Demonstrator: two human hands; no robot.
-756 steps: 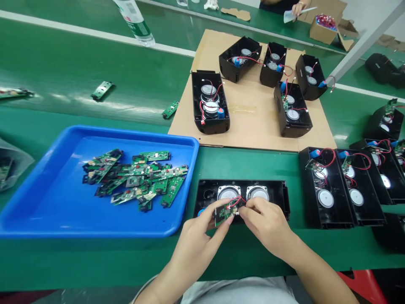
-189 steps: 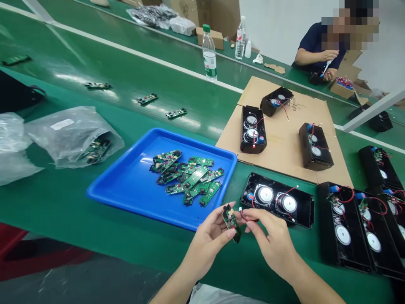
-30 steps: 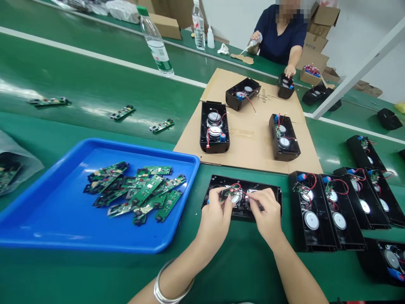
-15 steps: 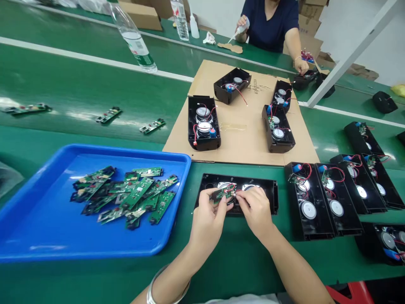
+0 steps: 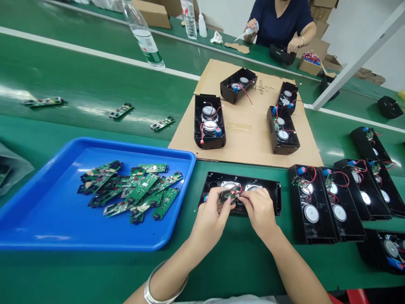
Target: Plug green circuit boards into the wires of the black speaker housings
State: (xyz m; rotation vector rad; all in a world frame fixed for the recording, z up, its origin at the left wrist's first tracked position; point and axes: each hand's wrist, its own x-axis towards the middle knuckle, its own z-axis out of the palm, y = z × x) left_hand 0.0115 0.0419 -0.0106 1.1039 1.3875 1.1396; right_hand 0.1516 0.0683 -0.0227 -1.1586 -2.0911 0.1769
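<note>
My left hand is closed, thumb and fingers gripping a small green circuit board. At the board's right end my right hand pinches a thin red wire; its plug is mostly behind my fingertips. Both hands are above a black speaker housing that lies lengthwise on the green bench, with two round speakers partly covered by my fingers. To the left, a blue tray contains a pile of similar circuit boards.
Several speaker housings stand on a cardboard sheet ahead, and more housings line the right. Loose boards and a tilted water bottle are on the far left. Across the bench, a co-worker holds a squeeze bottle.
The view has shifted slightly, while my hands keep their hold on the board and wire. The co-worker's hand has brought a black housing from the right to in front of their body.
</note>
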